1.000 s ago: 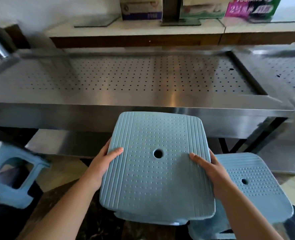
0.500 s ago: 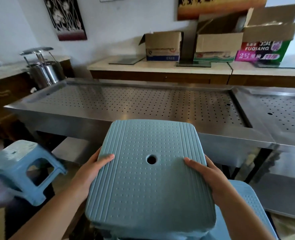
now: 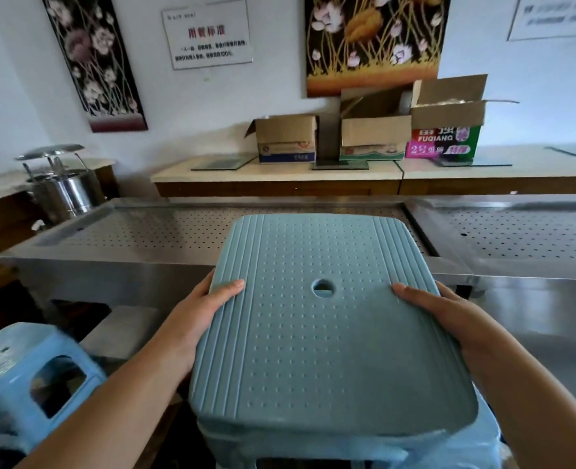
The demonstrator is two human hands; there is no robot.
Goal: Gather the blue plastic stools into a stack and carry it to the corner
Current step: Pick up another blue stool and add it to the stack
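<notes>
A blue plastic stool point(image 3: 327, 336) with a dotted seat and a round centre hole fills the middle of the view, held up in front of me. My left hand point(image 3: 198, 313) grips its left edge, thumb lying on the seat. My right hand point(image 3: 438, 313) grips the right edge the same way. More blue plastic shows just under the seat at the bottom, nested beneath it; I cannot tell how many stools are there. Another blue stool point(image 3: 26, 377) stands on the floor at the lower left.
A long perforated steel counter point(image 3: 151, 231) runs across right ahead of the stool. A steel pot point(image 3: 65, 187) sits at the left. Cardboard boxes point(image 3: 374, 130) line a white shelf against the back wall, under framed pictures.
The stool has risen with both hands still on its edges, and my view has tilted up to show the wall. The stool on the floor at the right has dropped out of sight.
</notes>
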